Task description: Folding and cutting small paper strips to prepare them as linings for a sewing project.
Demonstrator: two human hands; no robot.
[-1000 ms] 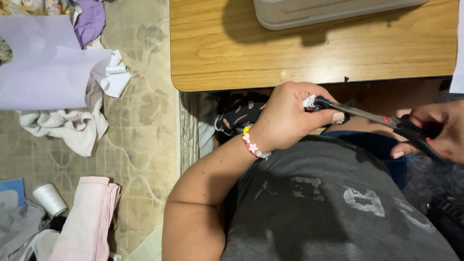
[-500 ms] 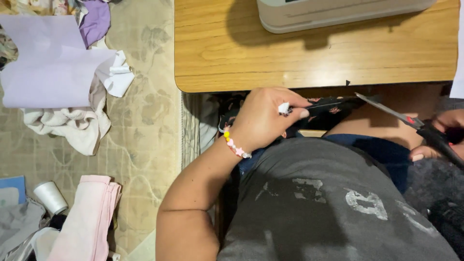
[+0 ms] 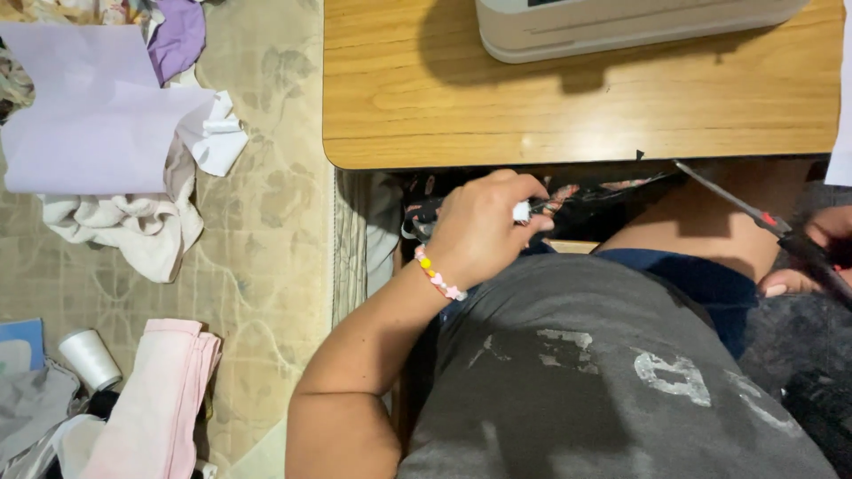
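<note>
The left hand [image 3: 484,232] sits just below the front edge of the light wooden surface [image 3: 568,106], fingers curled and pressed together, pinching a small white piece [image 3: 522,211] against a strip of dark patterned fabric [image 3: 595,197] that stretches to the right under the surface's edge. A beaded bracelet of yellow, pink and white beads [image 3: 438,275] circles that wrist. The right hand [image 3: 812,257] shows only partly at the right border; its fingers are wrapped around the dark handles of a pair of black scissors with a red pivot [image 3: 768,219], whose slim blade points up and left toward the surface edge, apart from the fabric. Whether the blades are parted cannot be told. The person wears a grey printed shirt [image 3: 612,372] over dark blue cloth [image 3: 701,284]. A white machine with a rounded base [image 3: 621,27] stands at the far side of the surface and casts a shadow on the wood. On the patterned beige floor [image 3: 257,257] to the left lie a large pale lilac sheet [image 3: 89,115], a purple cloth [image 3: 177,35], a crumpled cream cloth [image 3: 133,226], a folded pink cloth [image 3: 160,399] and a white foam cup [image 3: 89,359] on its side.
</note>
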